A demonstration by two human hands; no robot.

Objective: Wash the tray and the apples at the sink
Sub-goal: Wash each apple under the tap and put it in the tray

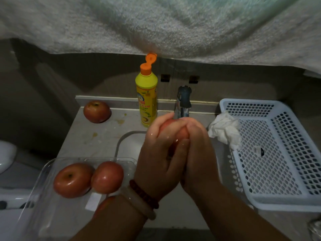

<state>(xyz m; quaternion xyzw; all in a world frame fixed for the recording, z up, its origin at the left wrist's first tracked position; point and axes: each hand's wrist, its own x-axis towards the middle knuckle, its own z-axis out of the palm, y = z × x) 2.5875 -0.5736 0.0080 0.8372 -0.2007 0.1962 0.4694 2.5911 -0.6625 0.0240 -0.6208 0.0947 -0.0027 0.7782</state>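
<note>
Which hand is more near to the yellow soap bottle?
Left. The left hand holds the apple just below and right of the yellow soap bottle, its fingertips almost at the bottle's base. The right hand holds the same apple from the far side, farther away.

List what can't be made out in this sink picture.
- Sink basin: head view, mostly hidden by both hands.
- Running water: tap spout hidden behind the held apple.
- Partial red shape: covered by the left wrist.
- Bottle label: too small to read.
</note>
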